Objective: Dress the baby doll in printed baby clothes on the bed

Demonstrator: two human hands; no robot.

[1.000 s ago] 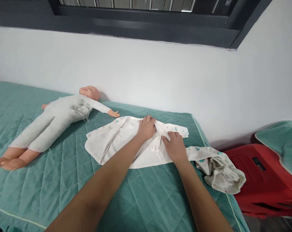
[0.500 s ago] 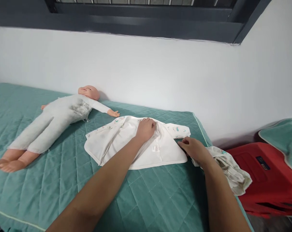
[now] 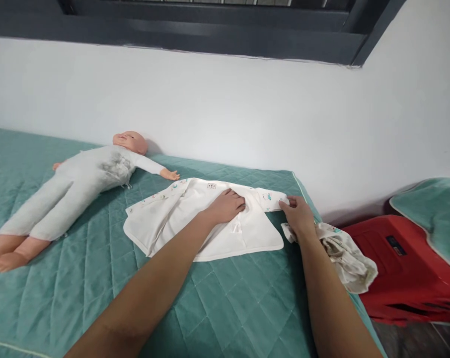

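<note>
A white baby shirt [image 3: 210,233] with small coloured prints on its sleeves lies spread open, inside up, on the green quilted bedcover [image 3: 240,303]. My left hand [image 3: 227,206] rests on the shirt beside its right armhole, palm down with fingers stretched out. At the end of the right sleeve, my right hand [image 3: 298,215] pinches the cuff between thumb and fingers. Just below my right wrist is a crumpled printed white cloth [image 3: 346,258] at the bed's edge. To the left a baby doll [image 3: 87,169] with a white cloth body lies on its back, one hand near the shirt's collar.
A white wall [image 3: 228,109] runs along the bed's far side, below a dark window frame [image 3: 195,35]. Beyond the right edge stands a red plastic stool-like object [image 3: 377,263], with green fabric [image 3: 433,209] draped behind it.
My right hand has moved up from the shirt's lower right side to the sleeve cuff and gripped it. My left hand has flattened from a more curled pose. The view has shifted slightly.
</note>
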